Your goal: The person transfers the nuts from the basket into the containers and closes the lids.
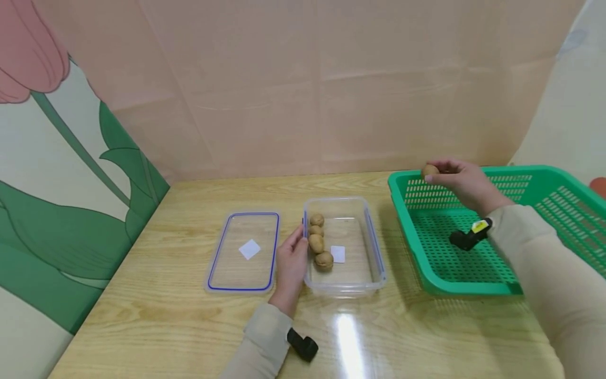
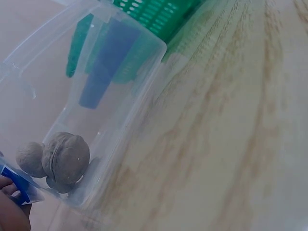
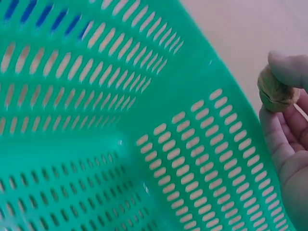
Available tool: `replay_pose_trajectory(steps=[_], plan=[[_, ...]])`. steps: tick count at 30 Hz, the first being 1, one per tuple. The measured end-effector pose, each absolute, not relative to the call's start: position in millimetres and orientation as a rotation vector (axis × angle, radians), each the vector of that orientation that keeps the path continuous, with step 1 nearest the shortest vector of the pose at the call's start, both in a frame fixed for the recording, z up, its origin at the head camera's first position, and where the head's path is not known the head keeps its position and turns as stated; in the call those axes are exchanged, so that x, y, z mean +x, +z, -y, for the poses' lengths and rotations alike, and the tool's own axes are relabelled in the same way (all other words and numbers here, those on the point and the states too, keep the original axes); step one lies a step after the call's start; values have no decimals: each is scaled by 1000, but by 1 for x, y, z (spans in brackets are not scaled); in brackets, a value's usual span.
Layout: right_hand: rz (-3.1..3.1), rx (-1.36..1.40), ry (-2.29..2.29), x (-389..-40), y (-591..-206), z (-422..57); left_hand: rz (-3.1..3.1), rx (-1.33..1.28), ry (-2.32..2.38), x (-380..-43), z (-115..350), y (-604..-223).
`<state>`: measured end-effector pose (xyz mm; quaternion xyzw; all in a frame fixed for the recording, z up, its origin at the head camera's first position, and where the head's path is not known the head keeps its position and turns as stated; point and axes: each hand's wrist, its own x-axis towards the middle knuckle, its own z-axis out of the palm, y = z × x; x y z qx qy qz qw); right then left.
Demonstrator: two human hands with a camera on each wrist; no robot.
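Observation:
My right hand [image 1: 461,181] pinches a walnut [image 1: 430,171] between thumb and fingertips, over the far left corner of the green basket [image 1: 418,258]. Up close in the right wrist view, the pinched walnut [image 3: 276,90] shows its seam, beside the basket wall. My left hand [image 1: 291,266] holds the left side of a clear plastic container [image 1: 360,287]; in the left wrist view its fingers [image 2: 12,211] are at a blue latch [image 2: 19,185]. Several walnuts [image 1: 324,260] stand in a row inside the container, along its left wall.
A clear lid [image 1: 227,279] with a blue seal lies on the wooden table [image 1: 156,316], left of the container. White paper squares show at the lid and container. The basket stands to the right, and a peach-coloured cloth [image 1: 284,105] hangs behind the table.

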<state>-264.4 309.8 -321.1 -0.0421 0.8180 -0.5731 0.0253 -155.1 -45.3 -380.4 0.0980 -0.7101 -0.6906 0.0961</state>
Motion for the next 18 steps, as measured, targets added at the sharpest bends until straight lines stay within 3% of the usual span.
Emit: replay_pose_trajectory(steps=[6, 18], plan=[[-2460, -131, -1957, -260, -310, -295, 2079, 284, -2073, -167, 47, -403], [-2098, -234, -2423, -252, -297, -251, 2103, 272, -2052, -165, 48, -404]])
